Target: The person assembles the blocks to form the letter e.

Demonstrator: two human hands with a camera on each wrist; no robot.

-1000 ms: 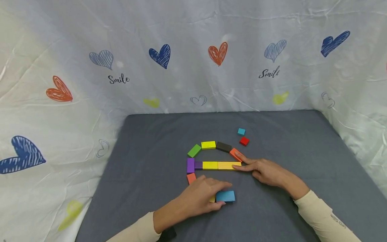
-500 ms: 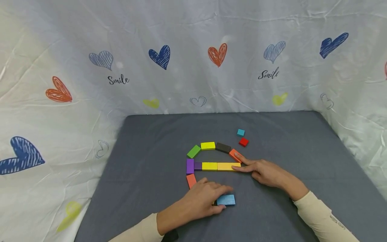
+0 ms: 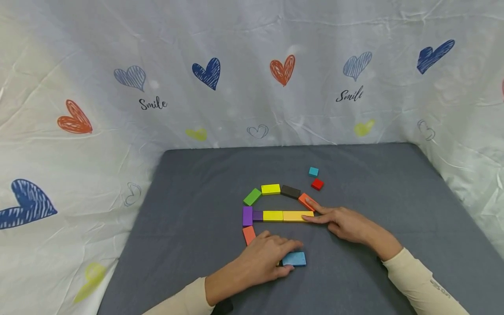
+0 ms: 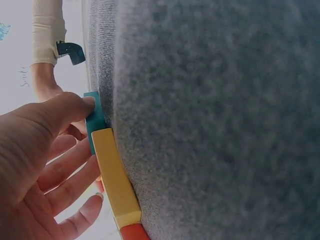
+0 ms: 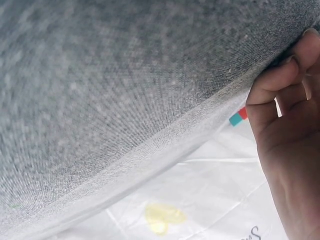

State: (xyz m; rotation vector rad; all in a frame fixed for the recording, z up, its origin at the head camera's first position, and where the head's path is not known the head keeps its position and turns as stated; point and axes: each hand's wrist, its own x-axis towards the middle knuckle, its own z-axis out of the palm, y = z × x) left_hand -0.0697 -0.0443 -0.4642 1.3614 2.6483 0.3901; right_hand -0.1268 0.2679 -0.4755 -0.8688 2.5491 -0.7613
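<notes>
In the head view my left hand (image 3: 261,257) is at the near side of the blocks, holding a blue block (image 3: 294,259) between thumb and fingers. The left wrist view shows the thumb on this block, its end against a long yellow block (image 4: 115,177), with a red-orange block (image 4: 134,232) beyond. My right hand (image 3: 350,223) rests two extended fingertips on an orange block (image 3: 307,201) and a pale yellow block (image 3: 293,216). A yellow block (image 3: 273,216), a dark purple block (image 3: 257,216) and an upright purple block (image 3: 247,216) continue that row leftward.
Green (image 3: 252,197), bright yellow (image 3: 270,189) and black (image 3: 290,191) blocks curve across the top. A lower orange block (image 3: 249,235) is partly behind the left hand. Small red (image 3: 317,184) and light blue (image 3: 313,172) blocks lie apart on the grey cloth (image 3: 204,183).
My left hand and the blue block have shifted slightly toward the near edge, and the lower orange block a little too. The right hand stays on its two blocks.
</notes>
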